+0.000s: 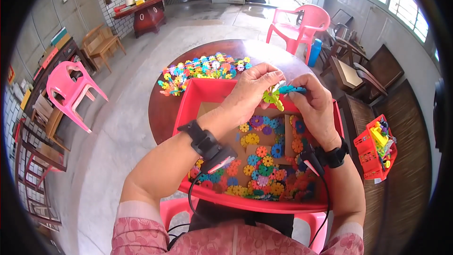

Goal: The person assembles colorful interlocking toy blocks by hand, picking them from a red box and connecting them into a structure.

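Above the far part of a red box [186,108], my two hands meet around a small cluster of plastic snowflake discs. My left hand [250,87] pinches yellow-green discs [272,97], with a white one beside them. In my right hand [315,106], a teal disc [292,89] is gripped between thumb and fingers, up against the cluster. Whether the teal disc is slotted in cannot be made out. Many loose discs [264,170] in mixed colours lie in the box over brown cardboard. Past the box, a built structure of joined discs [203,72] rests on the round table [160,118].
A pink chair [302,26] stands beyond the table, near a blue bottle [314,52]. Another pink chair [73,87] is at left. On the right, a red basket of toys [376,146] sits on a wooden bench [406,127]. Cables hang from both wrist devices.
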